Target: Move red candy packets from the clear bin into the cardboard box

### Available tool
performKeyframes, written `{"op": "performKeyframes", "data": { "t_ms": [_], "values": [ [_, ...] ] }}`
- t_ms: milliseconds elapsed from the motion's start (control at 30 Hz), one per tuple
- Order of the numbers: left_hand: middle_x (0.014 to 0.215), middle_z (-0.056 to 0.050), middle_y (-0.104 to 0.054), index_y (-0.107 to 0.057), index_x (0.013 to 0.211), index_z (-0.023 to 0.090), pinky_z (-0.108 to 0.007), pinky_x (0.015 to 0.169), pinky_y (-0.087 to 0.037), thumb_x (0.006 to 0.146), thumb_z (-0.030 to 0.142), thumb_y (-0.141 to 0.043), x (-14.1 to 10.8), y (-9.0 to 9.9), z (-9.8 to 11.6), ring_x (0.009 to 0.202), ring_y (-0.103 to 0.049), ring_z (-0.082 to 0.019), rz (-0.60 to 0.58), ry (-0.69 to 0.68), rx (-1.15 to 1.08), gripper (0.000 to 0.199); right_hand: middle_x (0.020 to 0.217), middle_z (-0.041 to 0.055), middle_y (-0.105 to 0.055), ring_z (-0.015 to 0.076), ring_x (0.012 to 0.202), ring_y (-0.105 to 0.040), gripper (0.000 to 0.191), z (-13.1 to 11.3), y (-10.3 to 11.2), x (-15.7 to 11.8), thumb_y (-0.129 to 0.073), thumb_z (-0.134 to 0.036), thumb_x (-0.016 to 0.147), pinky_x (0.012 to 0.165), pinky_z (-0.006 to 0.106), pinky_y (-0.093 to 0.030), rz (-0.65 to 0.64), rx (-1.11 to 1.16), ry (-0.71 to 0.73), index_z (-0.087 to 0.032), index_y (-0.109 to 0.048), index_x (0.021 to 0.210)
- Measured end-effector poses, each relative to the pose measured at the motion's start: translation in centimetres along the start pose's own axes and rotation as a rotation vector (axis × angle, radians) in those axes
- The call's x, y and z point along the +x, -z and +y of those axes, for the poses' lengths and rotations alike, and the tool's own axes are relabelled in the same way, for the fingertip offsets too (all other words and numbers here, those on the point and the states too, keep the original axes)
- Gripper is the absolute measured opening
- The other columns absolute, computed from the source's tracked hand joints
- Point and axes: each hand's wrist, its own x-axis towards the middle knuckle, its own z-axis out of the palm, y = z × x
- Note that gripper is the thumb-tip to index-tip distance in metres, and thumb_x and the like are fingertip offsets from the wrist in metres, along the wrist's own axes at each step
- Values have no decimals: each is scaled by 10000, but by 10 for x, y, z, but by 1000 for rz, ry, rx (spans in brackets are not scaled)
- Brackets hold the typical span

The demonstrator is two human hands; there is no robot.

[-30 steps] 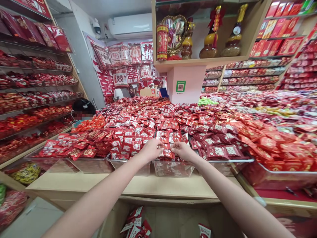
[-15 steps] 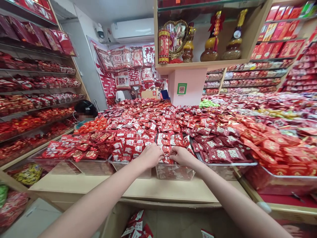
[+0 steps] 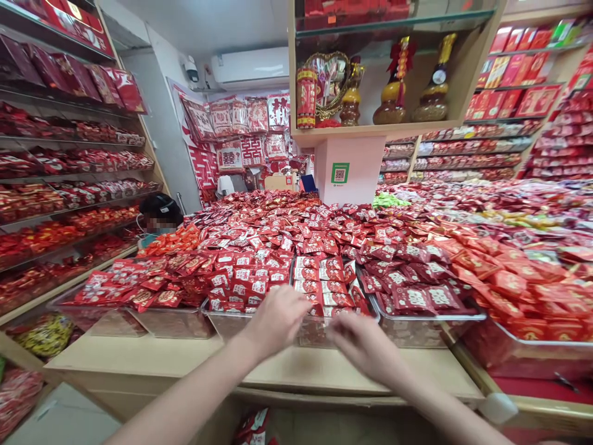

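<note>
My left hand (image 3: 280, 316) hovers at the front left of a clear plastic bin (image 3: 319, 337), its fingers loosely bent and no packet visible in them. Opposite it, my right hand (image 3: 365, 346) is in front of the bin's right part, slightly blurred, with bent fingers apart and nothing seen in them. Between and beyond the hands, small red-and-white packets (image 3: 322, 281) lie in neat rows in that bin. Red packets with white print (image 3: 250, 275) fill the bin on the left. Dark red packets (image 3: 417, 296) are heaped in the bin on the right.
Below the wooden counter ledge (image 3: 162, 364) is an open cardboard box (image 3: 296, 420) with several red packets. Orange-red packets (image 3: 519, 284) fill a bin at right. A display cabinet (image 3: 384, 133) overhangs the heaps. One person (image 3: 160, 213) is by the left shelves.
Both hands have drawn back toward me and down, off the packets in the middle bin. Its rows now show more fully. The view has tilted up slightly.
</note>
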Motion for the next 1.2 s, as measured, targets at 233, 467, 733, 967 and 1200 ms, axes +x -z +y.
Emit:
{"op": "performKeyframes", "data": {
  "t_ms": [233,467,733,967,1200],
  "values": [
    [792,-46,-608,-567,937,203,-306,654,-368,800,110,-398,-58,-15,25,737,-501,-172,33,-9,-136,237,662,11,-636,139,618,-566,171,5,-7,-54,-459,-182,705,559,208,-398,-327,11,-30,-213,-621,658],
    [869,-53,-616,-573,978,206,-326,726,-383,791,98,-388,-9,-5,-4,848,-491,-195,60,166,41,284,693,45,-619,158,624,-542,218,11,3,51,-510,-328,708,568,237,-377,73,-172,-144,-156,-576,826],
    [801,-64,-650,-619,763,200,-380,702,-369,685,84,-468,19,-10,-22,838,-491,-244,-171,164,217,206,614,3,-607,123,590,-520,101,16,12,71,-520,-206,667,540,202,-350,-153,-175,-67,-165,-592,609],
    [821,-75,-641,-623,762,198,-363,686,-399,729,155,-452,38,-20,-28,838,-501,-248,-266,105,218,179,646,16,-603,139,604,-517,216,37,65,57,-440,-325,734,548,222,-369,93,-189,-210,-159,-557,661],
    [841,-80,-626,-622,787,204,-370,713,-403,768,251,-425,41,-22,-28,853,-502,-251,-284,109,217,203,661,26,-621,146,614,-539,205,47,57,55,-460,-309,720,544,224,-379,74,-106,-238,-154,-591,694]
  ]
}}
